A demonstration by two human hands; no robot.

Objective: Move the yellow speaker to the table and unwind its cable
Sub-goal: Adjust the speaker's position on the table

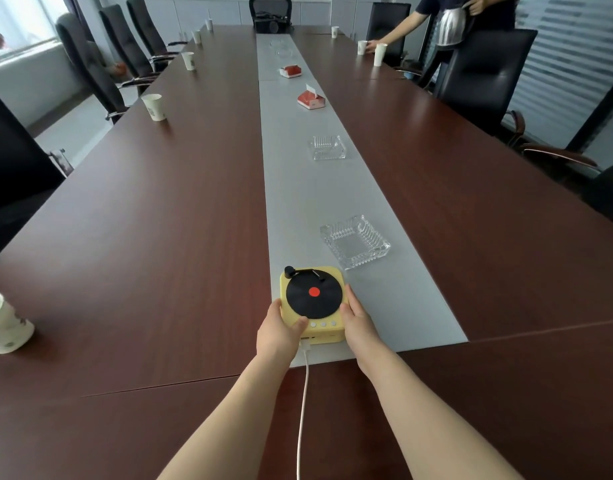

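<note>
A long brown surface (pixel 159 237) is filling the frame. The yellow speaker (pixel 312 303) is sitting low in the middle, on the grey strip. The left hand (pixel 279 332) and right hand (pixel 358 323) are holding its sides, fingers wrapped around it. Its white cable (pixel 303 410) is hanging toward the bottom edge, looking already loose. Next, I think, the hands need to let go.

Two bare forearms, left hand (pixel 279 332), right hand (pixel 358 323); no sleeves visible.

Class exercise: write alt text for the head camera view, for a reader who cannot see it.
Two bare hands, left hand and right hand, grip the sides of a yellow speaker styled like a record player, resting on the grey runner of a long brown table. Its white cable trails toward the viewer.
</note>
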